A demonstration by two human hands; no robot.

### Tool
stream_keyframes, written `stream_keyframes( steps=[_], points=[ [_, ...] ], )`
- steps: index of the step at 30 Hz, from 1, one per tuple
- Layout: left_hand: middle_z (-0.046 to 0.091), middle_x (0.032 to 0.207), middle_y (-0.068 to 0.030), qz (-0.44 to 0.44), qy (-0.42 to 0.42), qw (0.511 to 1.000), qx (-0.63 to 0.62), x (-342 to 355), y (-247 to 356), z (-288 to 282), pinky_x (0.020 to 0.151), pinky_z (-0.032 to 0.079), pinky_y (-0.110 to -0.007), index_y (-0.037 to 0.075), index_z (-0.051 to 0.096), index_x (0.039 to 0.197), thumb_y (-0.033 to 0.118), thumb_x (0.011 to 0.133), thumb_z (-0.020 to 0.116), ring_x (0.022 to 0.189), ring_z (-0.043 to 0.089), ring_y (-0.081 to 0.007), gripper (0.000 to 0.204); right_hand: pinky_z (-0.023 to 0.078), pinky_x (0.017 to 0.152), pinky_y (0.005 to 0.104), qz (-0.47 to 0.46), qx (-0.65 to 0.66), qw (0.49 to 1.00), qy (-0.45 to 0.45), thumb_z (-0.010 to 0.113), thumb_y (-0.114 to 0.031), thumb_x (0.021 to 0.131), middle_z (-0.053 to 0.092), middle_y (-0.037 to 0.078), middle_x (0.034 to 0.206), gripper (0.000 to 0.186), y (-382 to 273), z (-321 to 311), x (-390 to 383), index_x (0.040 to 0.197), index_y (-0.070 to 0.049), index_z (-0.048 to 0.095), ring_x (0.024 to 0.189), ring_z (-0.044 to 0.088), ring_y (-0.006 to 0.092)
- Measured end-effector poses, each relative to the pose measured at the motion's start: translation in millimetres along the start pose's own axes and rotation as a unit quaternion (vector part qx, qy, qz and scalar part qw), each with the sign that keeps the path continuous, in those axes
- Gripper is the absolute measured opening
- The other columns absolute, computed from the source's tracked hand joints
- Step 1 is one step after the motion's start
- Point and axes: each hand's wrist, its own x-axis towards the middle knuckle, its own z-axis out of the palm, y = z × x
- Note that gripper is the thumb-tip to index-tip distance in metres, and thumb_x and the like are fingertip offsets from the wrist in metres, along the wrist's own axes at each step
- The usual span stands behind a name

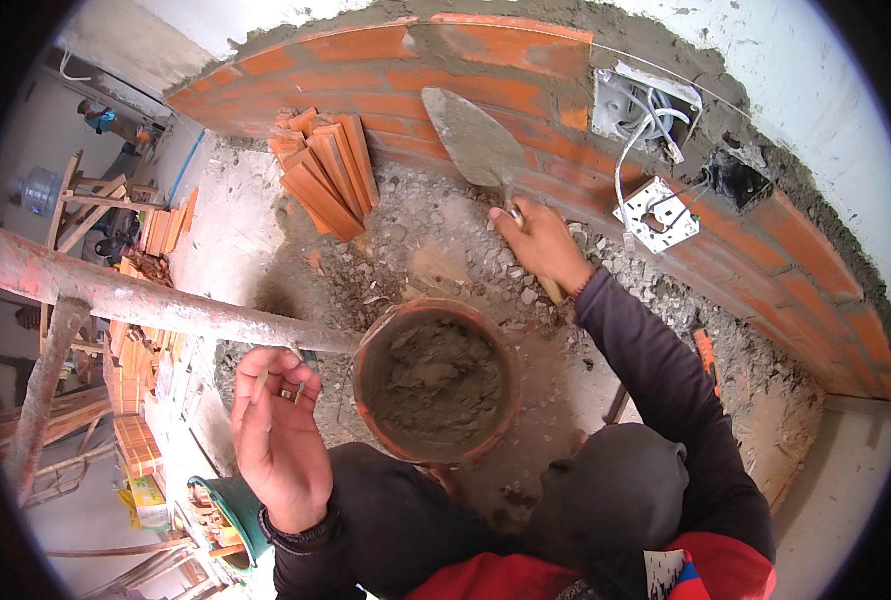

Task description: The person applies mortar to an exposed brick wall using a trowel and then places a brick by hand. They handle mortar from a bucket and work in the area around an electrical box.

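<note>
My right hand [543,240] is closed round the wooden handle of a trowel [474,138]. Its pointed blade, smeared with grey mortar, is up by the lower rows of a wall faced with thin orange bricks [396,85]. Between my knees stands a round bucket [368,395] holding wet grey mortar [436,380]. My left hand [284,440] is raised left of the bucket, palm turned up with the fingers partly curled, and nothing shows in it. A ring sits on one finger.
Loose bricks [328,170] are stacked near the wall's foot. An electrical box [646,110] with hanging wires and a white plate [658,215] interrupts the brickwork. A mortar-spattered metal pole [166,300] crosses on the left. A green bucket [231,520] stands lower left; rubble covers the floor.
</note>
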Motion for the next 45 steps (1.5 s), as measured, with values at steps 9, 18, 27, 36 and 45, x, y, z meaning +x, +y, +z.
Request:
stream_keyframes(
  steps=[9,18,27,36,45],
  points=[
    [0.054,0.111,-0.0044,-0.005,-0.001,1.000,0.006,3.7,-4.5,4.3,0.092,0.041,-0.036,0.007,0.052,0.123,0.029,0.095,0.051,0.099,0.052,-0.0167,0.036,0.046,0.066,0.0441,0.013,0.068,0.997,-0.019,0.052,-0.040,0.095,0.060,0.025,0.073,0.048,-8.0,8.6,50.7,0.087,0.006,0.056,0.071,0.062,0.0374],
    [0.054,0.110,-0.0040,-0.005,0.004,1.000,0.016,4.3,-3.7,3.9,0.091,0.041,-0.034,0.006,0.051,0.123,0.029,0.094,0.053,0.099,0.053,-0.0163,0.037,0.041,0.052,0.0372,-0.014,0.123,0.990,0.071,0.052,-0.036,0.097,0.051,0.017,0.055,0.040,17.0,14.0,15.0,0.084,0.002,0.055,0.051,0.053,0.0241],
    [0.054,0.109,-0.0070,-0.013,0.021,1.000,-0.001,5.5,-3.0,14.2,0.091,0.039,-0.031,0.002,0.050,0.117,0.026,0.091,0.056,0.097,0.051,-0.0164,0.036,0.045,0.068,0.0458,-0.040,0.019,0.998,-0.049,0.049,-0.040,0.096,0.058,0.027,0.072,0.048,-1.0,34.5,76.2,0.087,0.006,0.056,0.074,0.059,0.0421],
    [0.054,0.109,-0.0084,-0.014,0.022,1.000,-0.002,6.0,-4.6,13.1,0.092,0.039,-0.032,0.002,0.050,0.118,0.026,0.091,0.056,0.099,0.051,-0.0177,0.037,0.045,0.064,0.0447,-0.032,0.093,0.995,0.030,0.051,-0.040,0.095,0.058,0.025,0.069,0.048,-18.5,33.2,76.1,0.089,0.007,0.057,0.068,0.060,0.0395],
    [0.054,0.110,-0.0083,-0.009,0.021,1.000,0.002,6.4,-3.3,11.0,0.092,0.038,-0.032,0.001,0.050,0.119,0.027,0.091,0.056,0.099,0.051,-0.0176,0.038,0.043,0.059,0.0452,-0.020,0.126,0.989,0.075,0.053,-0.034,0.095,0.056,0.024,0.065,0.040,-11.0,22.2,36.8,0.083,0.003,0.056,0.062,0.057,0.0411]
  ],
)
